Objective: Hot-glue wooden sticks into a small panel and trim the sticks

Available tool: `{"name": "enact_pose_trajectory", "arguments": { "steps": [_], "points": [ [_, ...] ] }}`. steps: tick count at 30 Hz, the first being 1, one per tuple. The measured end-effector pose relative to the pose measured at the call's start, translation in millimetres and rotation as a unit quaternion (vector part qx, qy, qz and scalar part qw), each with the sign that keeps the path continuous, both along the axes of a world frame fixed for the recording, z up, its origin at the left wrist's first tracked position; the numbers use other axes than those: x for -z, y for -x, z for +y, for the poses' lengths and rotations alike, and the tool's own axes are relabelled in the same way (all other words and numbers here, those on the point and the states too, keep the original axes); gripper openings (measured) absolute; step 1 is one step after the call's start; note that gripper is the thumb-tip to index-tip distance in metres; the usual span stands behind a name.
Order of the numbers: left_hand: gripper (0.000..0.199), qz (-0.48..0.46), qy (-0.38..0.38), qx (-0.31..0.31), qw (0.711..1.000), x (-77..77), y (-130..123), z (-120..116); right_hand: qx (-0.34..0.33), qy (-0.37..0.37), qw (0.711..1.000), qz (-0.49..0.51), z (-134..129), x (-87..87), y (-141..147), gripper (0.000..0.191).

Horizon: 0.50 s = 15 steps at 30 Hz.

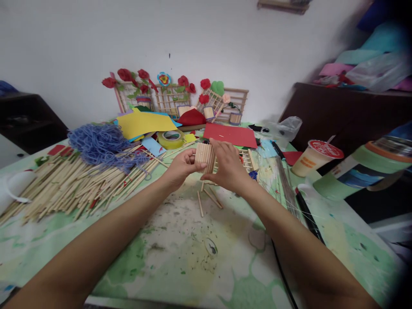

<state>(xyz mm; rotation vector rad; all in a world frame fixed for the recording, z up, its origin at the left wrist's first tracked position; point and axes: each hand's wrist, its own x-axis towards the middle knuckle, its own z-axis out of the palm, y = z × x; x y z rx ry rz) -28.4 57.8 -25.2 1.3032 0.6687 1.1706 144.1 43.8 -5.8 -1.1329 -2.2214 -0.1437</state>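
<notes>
My left hand [180,170] pinches the left side of a small box-like piece made of short wooden sticks [202,154] set side by side. Around its right side curl the fingers and thumb of my right hand [229,166], hiding part of it. The piece is held above the table, and its inner side does not show. Below it several loose short sticks [200,204] lie on the patterned tablecloth [180,266]. Behind my right hand is a lattice of sticks [247,159], partly covered.
To the left lie a heap of long sticks [74,184] and tangled blue yarn [96,141]. Yellow tape [170,139], yellow paper [144,124] and red paper [230,134] are behind my hands. A lidded cup [317,157], a green bottle [357,167] and thin wires [286,189] stand or lie right.
</notes>
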Motion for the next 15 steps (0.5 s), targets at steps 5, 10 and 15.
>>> {"name": "enact_pose_trajectory", "arguments": {
  "steps": [5,10,15],
  "points": [
    [0.038,-0.002,-0.017,0.005,1.000,0.4,-0.5,0.3,-0.009,-0.006,1.000,0.016,0.5,-2.8,-1.7,0.085],
    [0.031,0.010,-0.007,0.008,1.000,4.3,0.1,1.6,-0.062,0.025,0.995,0.070,3.9,-7.8,-9.5,0.043],
    [0.027,0.023,0.014,0.042,0.999,4.5,-2.6,-3.1,-0.059,0.154,0.962,0.218,8.4,-11.7,-11.4,0.018]
  ]
}}
